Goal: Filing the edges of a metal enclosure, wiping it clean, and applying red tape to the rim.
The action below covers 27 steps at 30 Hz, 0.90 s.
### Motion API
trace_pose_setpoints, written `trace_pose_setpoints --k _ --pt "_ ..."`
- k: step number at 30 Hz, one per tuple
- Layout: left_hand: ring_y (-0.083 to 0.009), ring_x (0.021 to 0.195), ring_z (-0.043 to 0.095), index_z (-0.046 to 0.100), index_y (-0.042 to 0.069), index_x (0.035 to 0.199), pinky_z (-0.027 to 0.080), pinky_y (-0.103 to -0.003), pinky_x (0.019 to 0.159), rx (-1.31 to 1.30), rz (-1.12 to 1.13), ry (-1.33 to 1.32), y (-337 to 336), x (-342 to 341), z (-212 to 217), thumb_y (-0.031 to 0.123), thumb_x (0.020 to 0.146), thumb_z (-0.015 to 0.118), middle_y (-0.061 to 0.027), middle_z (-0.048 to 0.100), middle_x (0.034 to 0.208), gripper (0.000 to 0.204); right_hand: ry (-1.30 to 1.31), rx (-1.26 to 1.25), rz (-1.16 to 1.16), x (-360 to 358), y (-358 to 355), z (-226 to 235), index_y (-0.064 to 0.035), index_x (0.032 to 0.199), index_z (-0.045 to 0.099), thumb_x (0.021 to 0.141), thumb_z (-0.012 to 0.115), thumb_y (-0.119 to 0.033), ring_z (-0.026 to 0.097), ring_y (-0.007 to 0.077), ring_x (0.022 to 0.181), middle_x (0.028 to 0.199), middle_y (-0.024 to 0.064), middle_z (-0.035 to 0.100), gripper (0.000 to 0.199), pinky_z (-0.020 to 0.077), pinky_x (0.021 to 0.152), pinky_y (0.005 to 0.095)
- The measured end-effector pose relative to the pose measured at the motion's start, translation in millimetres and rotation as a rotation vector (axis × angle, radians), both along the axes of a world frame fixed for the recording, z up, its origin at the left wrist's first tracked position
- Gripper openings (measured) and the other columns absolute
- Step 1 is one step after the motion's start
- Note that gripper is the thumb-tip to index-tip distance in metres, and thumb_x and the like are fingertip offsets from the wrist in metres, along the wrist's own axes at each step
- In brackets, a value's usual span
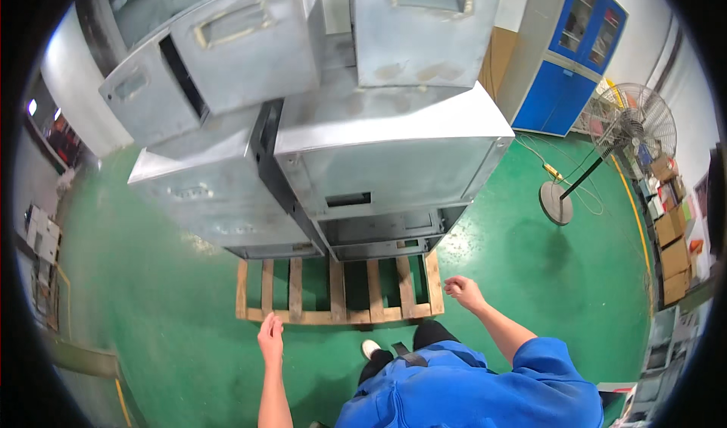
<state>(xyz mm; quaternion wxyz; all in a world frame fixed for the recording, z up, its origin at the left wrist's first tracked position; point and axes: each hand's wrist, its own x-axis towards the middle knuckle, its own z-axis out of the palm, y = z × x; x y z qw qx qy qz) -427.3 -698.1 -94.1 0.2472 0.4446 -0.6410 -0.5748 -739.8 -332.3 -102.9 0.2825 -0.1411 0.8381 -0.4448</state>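
Observation:
My left hand (270, 338) hangs near the front left part of a wooden pallet (303, 317), its fingers drawn together and nothing visible in them. Off the pallet's right front corner is my right hand (464, 292), fingers curled in with no object showing. Neither hand appears to hold anything. On the pallet stand two big grey sheet-metal cabinets side by side, the right cabinet (401, 172) with a lower opening and the left cabinet (219, 204) with a plain front. Smaller metal boxes lie on top, among them one box (250, 60) and another box (424, 45) with framed slots.
A pedestal fan (632, 125) stands at right on the green floor (522, 269), with a cable (583, 193) beside it. Behind is a blue and grey cupboard (560, 95). Cardboard boxes (672, 238) line the right wall. My white shoe (369, 348) is close to the pallet.

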Motion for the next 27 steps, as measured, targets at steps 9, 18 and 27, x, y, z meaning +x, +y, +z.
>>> trace_pose_setpoints --k 9,18,27 --pt "-0.0206 0.097 0.054 0.044 -0.004 0.117 0.047 -0.032 0.081 -0.244 -0.567 0.636 29.6 -311.4 247.0 0.007 0.087 0.046 -0.0138 0.054 0.106 0.032 0.941 -0.427 -0.311 -153.2 -2.3 141.1 0.0013 0.092 0.054 0.075 0.044 0.011 0.051 0.0152 0.075 0.082 0.0089 0.053 0.022 0.0419 0.071 0.0253" --pt "-0.0253 0.087 0.055 0.048 -0.002 0.099 0.046 -0.038 0.086 0.249 -0.216 1.158 62.4 -625.8 383.9 0.023 0.081 0.06 -0.0157 0.05 0.1 0.033 1.202 -0.455 0.615 -361.1 -29.2 222.2 -0.006 0.109 0.051 0.069 0.061 -0.015 0.044 0.0294 0.111 0.114 0.0121 0.049 0.042 0.0345 0.092 0.0421" --pt "-0.0248 0.088 0.051 0.048 0.0 0.095 0.05 -0.043 0.079 0.118 0.127 0.995 76.1 -678.4 425.3 0.03 0.072 0.068 -0.0102 0.047 0.093 0.042 0.91 -0.725 0.748 -393.3 -35.1 192.7 -0.0048 0.105 0.049 0.064 0.051 -0.008 0.046 0.027 0.102 0.106 0.0113 0.049 0.041 0.0308 0.094 0.0436"
